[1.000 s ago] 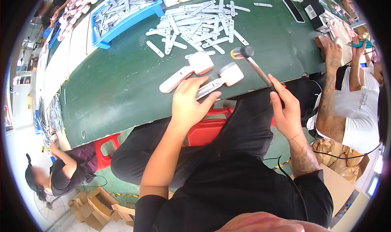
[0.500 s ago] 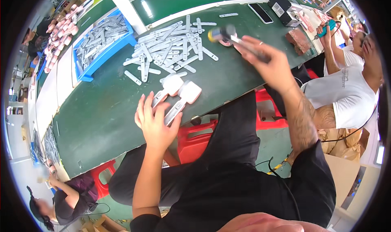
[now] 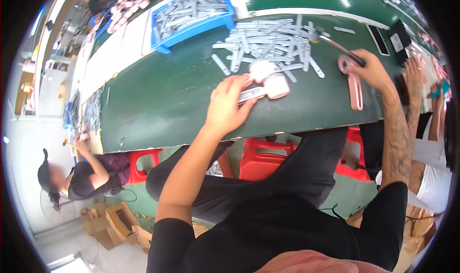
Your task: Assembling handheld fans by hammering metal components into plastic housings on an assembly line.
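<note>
1. Pale pink plastic devices, two of them with blocky heads and slim handles, lay side by side on the green tabletop, towards its front edge, under my left hand.
2. That hand was partly closed, thumb and fingers curved about the handles; the heads stuck out on the right. A grey strip showed along the nearer handle, while my fingers hid most of the farther one.
3. My right hand was wrapped round the dark grip of a metal-shafted hammer, raised well to the right of the devices. Its blurred head appeared over the right end of the grey pile; I could not tell how high.
4. Just beside that hand lay a pink plastic handle piece, round at its far end and slotted along its length. Whether my fingers touched it, I could not tell.
5. Beyond the devices spread a loose pile of long, flat, light-grey strips, crossing at all angles.
6. Behind it to the left stood a blue plastic tray filled with similar strips.
7. Far right lay a black, flat, rectangular phone, near a black box; a co-worker's hand reached over the table there.
</note>
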Demonstrator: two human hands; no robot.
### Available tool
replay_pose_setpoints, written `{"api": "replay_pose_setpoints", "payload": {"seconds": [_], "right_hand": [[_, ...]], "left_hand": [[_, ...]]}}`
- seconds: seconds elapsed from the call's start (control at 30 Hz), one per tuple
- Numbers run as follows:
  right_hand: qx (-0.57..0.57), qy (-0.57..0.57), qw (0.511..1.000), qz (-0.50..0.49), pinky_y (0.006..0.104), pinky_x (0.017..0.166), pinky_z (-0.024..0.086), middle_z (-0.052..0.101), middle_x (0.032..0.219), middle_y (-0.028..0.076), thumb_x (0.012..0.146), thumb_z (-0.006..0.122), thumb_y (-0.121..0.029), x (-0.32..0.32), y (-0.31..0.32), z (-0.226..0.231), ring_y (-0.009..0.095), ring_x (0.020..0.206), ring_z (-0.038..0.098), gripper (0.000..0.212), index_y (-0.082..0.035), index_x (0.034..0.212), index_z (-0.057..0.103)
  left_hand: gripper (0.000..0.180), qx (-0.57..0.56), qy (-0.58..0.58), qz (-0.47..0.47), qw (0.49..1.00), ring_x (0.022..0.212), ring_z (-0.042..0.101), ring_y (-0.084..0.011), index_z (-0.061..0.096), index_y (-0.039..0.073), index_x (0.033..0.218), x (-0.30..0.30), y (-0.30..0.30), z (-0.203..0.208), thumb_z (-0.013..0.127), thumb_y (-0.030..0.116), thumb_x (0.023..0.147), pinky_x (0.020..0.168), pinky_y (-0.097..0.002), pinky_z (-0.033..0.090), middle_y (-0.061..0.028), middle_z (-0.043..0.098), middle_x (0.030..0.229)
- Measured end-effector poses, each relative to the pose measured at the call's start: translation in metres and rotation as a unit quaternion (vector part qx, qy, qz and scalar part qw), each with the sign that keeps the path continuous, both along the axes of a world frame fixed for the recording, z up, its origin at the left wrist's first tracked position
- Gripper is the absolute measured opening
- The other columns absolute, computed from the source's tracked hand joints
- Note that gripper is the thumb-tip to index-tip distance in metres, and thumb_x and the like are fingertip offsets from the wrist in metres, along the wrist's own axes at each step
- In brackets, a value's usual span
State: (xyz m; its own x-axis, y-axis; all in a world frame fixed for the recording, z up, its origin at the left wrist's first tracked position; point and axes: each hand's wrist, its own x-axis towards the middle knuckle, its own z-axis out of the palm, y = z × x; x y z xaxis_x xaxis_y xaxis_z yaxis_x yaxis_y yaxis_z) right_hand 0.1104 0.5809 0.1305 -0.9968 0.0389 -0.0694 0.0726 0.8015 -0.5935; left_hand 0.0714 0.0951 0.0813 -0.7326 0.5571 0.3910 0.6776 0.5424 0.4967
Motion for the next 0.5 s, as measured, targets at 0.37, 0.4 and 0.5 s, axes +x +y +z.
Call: {"api": "replay_pose_setpoints", "payload": {"seconds": [0.37,0.4,0.5], "right_hand": [[-0.034,0.103,0.969,-0.221,0.0404,0.094,0.059,0.078,0.114,0.021,0.075,0.098,-0.039,0.116,-0.119,-0.029,0.030,0.106,0.076,0.069,0.007,0.120,0.075],[-0.059,0.034,0.976,-0.207,0.0433,0.097,0.059,0.076,0.119,0.024,0.073,0.098,-0.044,0.110,-0.139,-0.017,0.036,0.112,0.075,0.073,0.006,0.121,0.075],[-0.091,0.083,0.983,-0.135,0.0437,0.094,0.060,0.077,0.114,0.019,0.077,0.093,-0.051,0.104,-0.176,-0.031,0.038,0.105,0.075,0.064,-0.002,0.115,0.077]], "left_hand": [[0.032,-0.151,0.087,0.013,0.985,0.127,0.065,-0.0393,0.081,0.024,0.118,-0.116,-0.043,-0.001,0.083,0.021,0.087,0.106,-0.0505,0.054,-0.0153,0.069,0.136],[0.033,-0.175,0.092,0.000,0.980,0.129,0.063,-0.0379,0.081,0.024,0.115,-0.115,-0.055,0.001,0.086,0.022,0.083,0.106,-0.0515,0.052,-0.0123,0.070,0.134],[0.022,-0.163,0.116,-0.018,0.980,0.114,0.064,-0.0346,0.070,0.012,0.092,-0.108,-0.079,0.003,0.088,0.015,0.079,0.092,-0.0495,0.052,-0.0069,0.070,0.116]]}}
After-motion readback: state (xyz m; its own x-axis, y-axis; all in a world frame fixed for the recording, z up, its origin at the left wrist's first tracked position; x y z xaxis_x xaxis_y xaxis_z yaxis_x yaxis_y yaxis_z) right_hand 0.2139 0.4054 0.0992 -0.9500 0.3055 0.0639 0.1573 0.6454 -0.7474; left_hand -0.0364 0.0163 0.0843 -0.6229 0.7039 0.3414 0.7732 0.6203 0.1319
